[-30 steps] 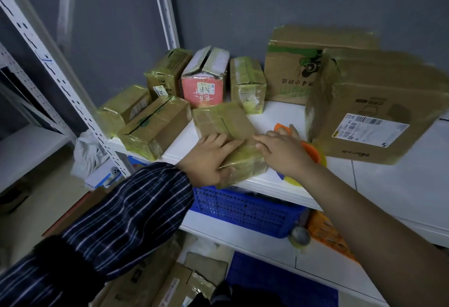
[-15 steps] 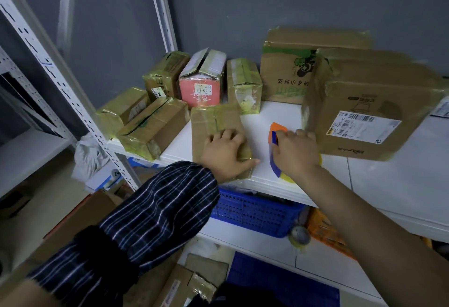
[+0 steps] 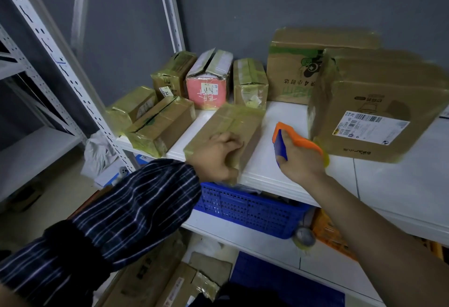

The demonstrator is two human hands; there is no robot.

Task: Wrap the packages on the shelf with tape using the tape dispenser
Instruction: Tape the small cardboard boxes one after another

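A flat cardboard package [image 3: 230, 124] wrapped in yellowish tape lies at the front edge of the white shelf [image 3: 401, 190]. My left hand [image 3: 216, 157] grips its near end, fingers curled over the top. Just to its right, my right hand [image 3: 300, 159] holds the orange and blue tape dispenser [image 3: 285, 140] on the shelf surface, its yellow tape roll mostly hidden behind my hand. The two hands are apart, with bare shelf between them.
Several taped boxes stand along the back, among them a pink one [image 3: 209, 83] and a long one [image 3: 161, 124] at the left. Two large cartons [image 3: 371, 117] stand to the right. A blue crate [image 3: 247, 209] sits on the shelf below. Metal uprights [image 3: 60, 63] stand left.
My left hand slid the package further onto the shelf and turned it. My right hand moved away from the package and now holds the dispenser beside it.
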